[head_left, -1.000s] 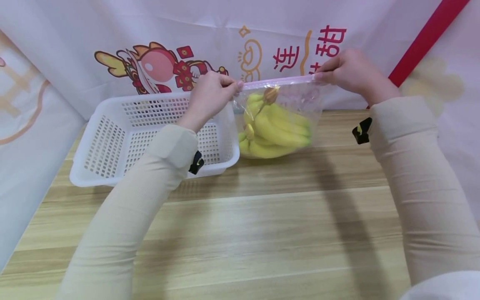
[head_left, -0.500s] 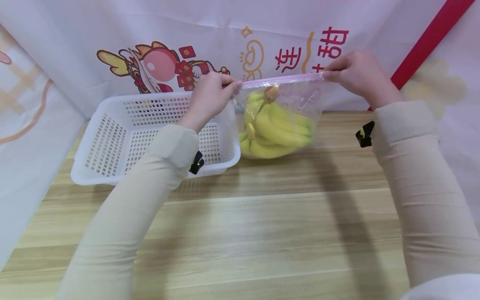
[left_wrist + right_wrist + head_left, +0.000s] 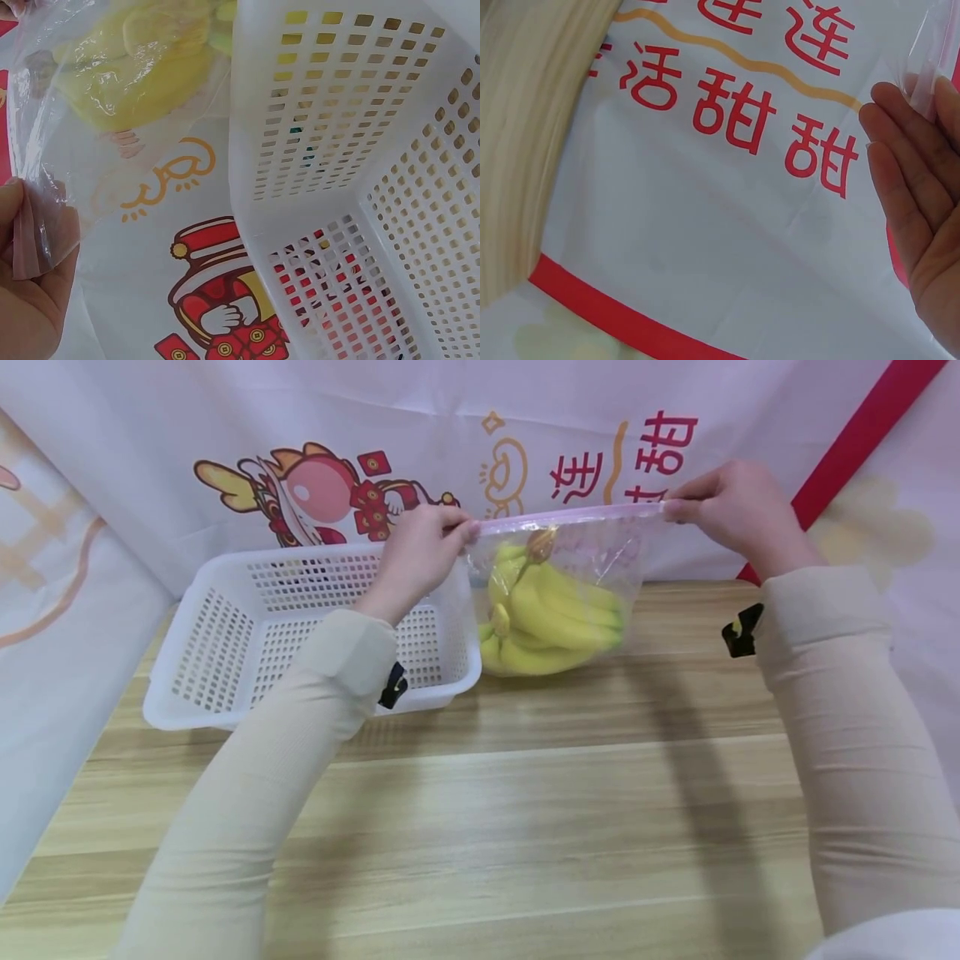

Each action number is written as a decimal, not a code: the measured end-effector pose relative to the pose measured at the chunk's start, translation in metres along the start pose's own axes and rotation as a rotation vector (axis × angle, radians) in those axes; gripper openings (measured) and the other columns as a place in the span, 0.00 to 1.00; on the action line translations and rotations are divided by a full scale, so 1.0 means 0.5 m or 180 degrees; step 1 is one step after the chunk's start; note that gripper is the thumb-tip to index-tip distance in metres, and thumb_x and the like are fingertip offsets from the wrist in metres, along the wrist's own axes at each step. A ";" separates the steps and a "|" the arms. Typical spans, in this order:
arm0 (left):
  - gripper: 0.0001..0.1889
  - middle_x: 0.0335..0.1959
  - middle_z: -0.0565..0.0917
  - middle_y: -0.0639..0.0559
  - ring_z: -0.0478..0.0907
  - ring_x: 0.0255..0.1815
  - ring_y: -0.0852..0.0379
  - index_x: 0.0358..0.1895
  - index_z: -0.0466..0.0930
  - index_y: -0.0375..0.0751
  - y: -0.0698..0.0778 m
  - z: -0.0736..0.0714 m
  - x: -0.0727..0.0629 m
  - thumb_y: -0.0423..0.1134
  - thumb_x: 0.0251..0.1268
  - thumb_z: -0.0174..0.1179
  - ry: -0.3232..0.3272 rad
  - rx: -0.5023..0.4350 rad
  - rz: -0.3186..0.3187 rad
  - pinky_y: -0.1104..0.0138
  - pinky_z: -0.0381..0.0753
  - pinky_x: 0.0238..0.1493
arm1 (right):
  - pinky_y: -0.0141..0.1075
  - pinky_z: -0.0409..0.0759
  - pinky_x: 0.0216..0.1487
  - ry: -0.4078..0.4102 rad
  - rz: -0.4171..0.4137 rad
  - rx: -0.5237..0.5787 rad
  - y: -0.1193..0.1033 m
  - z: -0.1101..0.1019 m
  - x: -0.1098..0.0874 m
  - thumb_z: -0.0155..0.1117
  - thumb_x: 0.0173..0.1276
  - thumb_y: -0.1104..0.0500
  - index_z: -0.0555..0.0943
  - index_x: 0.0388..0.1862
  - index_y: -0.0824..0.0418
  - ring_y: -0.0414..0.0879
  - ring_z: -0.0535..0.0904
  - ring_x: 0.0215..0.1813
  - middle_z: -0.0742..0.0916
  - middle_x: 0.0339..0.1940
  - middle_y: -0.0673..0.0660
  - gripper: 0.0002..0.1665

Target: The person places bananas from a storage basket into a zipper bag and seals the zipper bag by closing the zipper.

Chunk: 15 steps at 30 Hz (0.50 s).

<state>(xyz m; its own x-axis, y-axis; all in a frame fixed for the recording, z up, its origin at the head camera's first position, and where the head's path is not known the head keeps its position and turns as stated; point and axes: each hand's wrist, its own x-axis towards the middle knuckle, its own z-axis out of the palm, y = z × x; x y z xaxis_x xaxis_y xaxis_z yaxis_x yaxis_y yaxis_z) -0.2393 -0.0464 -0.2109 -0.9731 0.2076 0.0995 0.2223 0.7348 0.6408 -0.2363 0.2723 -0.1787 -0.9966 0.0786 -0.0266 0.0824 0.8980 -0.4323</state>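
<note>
A clear zip bag with a pink seal strip stands at the back of the table, with a bunch of yellow bananas inside it. My left hand pinches the left end of the strip between thumb and fingers; the left wrist view shows this corner of the bag in the left hand. At the strip's right end my right hand pinches the other corner. In the right wrist view the thumb and index finger of the right hand meet on the strip, the other fingers fairly straight.
A white perforated plastic basket stands left of the bag, under my left forearm, with no contents visible. The wooden table extends toward me. Behind it hangs a white printed cloth with red characters and a cartoon figure.
My right hand has moved a little to the right along the top of the bag, and more of the pink strip shows taut between the hands. The left hand has barely moved.
</note>
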 end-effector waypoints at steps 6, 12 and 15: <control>0.18 0.52 0.83 0.49 0.78 0.47 0.57 0.58 0.78 0.44 -0.009 0.008 0.000 0.46 0.73 0.48 0.0115 -0.0100 0.0064 0.68 0.79 0.52 | 0.32 0.73 0.46 0.0056 -0.0027 0.0344 0.009 0.013 0.003 0.52 0.68 0.36 0.74 0.65 0.54 0.45 0.72 0.50 0.81 0.55 0.56 0.34; 0.18 0.61 0.79 0.53 0.75 0.63 0.60 0.60 0.74 0.48 -0.018 0.017 -0.003 0.48 0.73 0.48 0.0170 -0.0421 -0.0045 0.71 0.74 0.64 | 0.20 0.77 0.39 0.0177 -0.0113 0.0590 0.017 0.038 0.008 0.52 0.69 0.39 0.75 0.64 0.56 0.30 0.78 0.35 0.83 0.54 0.57 0.32; 0.17 0.65 0.76 0.54 0.70 0.68 0.61 0.60 0.71 0.47 -0.023 0.026 -0.006 0.46 0.74 0.47 0.0279 -0.0608 -0.0051 0.72 0.70 0.67 | 0.20 0.77 0.38 0.0272 -0.0137 0.0665 0.023 0.051 0.009 0.51 0.70 0.39 0.74 0.65 0.55 0.30 0.78 0.33 0.81 0.57 0.59 0.32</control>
<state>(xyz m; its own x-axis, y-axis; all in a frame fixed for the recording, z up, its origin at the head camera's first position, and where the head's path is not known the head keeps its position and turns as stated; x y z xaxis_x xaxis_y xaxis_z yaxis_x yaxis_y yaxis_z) -0.2381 -0.0473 -0.2284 -0.9798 0.1338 0.1487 0.1995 0.6000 0.7747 -0.2398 0.2719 -0.2066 -0.9939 0.0865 0.0685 0.0270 0.7927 -0.6090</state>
